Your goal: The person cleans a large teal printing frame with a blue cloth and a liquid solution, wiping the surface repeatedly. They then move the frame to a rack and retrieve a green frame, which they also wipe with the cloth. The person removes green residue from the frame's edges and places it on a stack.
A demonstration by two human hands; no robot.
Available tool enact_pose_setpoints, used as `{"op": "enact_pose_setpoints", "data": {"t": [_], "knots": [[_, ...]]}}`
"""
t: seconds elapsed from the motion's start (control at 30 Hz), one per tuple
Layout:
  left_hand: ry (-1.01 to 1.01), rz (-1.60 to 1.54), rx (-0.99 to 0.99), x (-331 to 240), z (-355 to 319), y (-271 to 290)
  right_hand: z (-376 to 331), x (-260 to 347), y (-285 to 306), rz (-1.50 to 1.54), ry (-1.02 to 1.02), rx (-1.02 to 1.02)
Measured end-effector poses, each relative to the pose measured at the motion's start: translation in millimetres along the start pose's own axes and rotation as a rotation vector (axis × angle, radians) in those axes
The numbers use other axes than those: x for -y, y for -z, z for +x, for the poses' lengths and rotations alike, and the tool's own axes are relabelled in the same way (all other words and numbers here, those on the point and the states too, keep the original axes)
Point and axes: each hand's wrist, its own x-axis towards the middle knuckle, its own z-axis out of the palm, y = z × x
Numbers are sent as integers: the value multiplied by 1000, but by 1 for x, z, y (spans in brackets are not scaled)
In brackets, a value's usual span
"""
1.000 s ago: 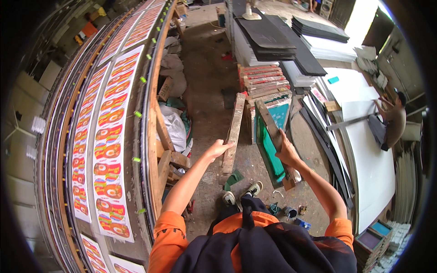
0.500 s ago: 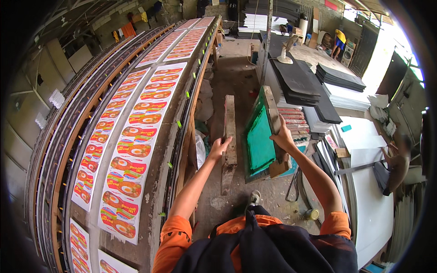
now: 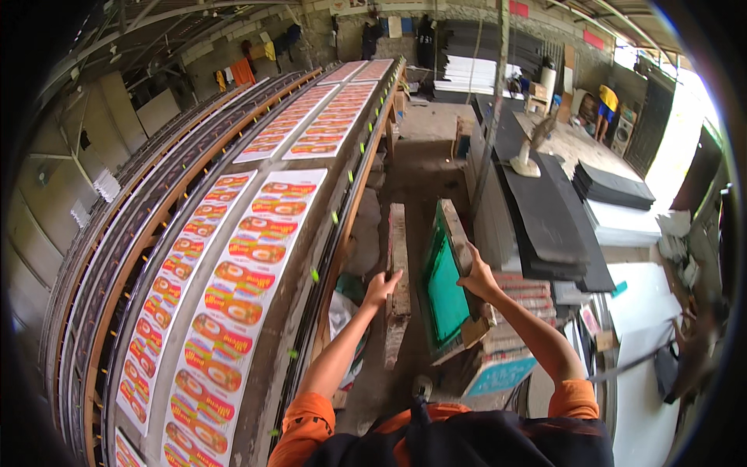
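Observation:
My left hand (image 3: pixel 381 288) grips a wooden frame (image 3: pixel 398 261) that stands upright and shows edge-on, its weathered, paint-stained side toward me; its face is hidden. Fingers curl behind it, with the thumb on the near edge. To the right, my right hand (image 3: pixel 479 280) is closed round the wooden side of a screen-printing frame (image 3: pixel 444 288) with green mesh. That one is tilted, its green face turned to the left, toward the other frame. A gap separates the two frames, which hang in front of me above the floor.
A long table (image 3: pixel 299 226) with rows of printed sheets (image 3: pixel 233 288) runs along my left. On the right are stacked frames (image 3: pixel 523 296), a blue-faced frame (image 3: pixel 502 377), black sheets (image 3: pixel 545 214) and a metal post (image 3: pixel 492 117). A person (image 3: pixel 696 342) crouches by white sheets (image 3: pixel 642 296).
My view has tilted up and shifted, so the room sits lower in the picture. Both hands keep hold of their frames. The blue-faced frame beside my right arm shows more fully.

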Motion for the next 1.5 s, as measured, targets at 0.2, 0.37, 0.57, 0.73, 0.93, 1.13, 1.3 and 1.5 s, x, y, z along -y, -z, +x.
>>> {"op": "enact_pose_setpoints", "data": {"t": [0.2,0.37,0.57,0.73,0.93,1.13,1.3,1.5], "knots": [[-24,-117,19,-40,124,13,146,4,16,0,-89,82],[61,-157,28,-48,239,16,261,-11,14,-39,-97,59],[83,-83,9,-18,386,2,391,-38,3,-64,-96,-32],[81,-85,19,-3,492,-3,484,-48,-1,-21,-213,-41],[31,-183,19,3,618,-6,598,-78,-1,-50,-163,-97],[102,-253,78,-10,741,-28,722,-148,-1,-3,-184,-73],[94,-194,57,-36,860,-42,845,-185,14,40,-237,-12],[-16,-301,60,-98,993,-61,984,-215,38,-22,-147,-95]]}}
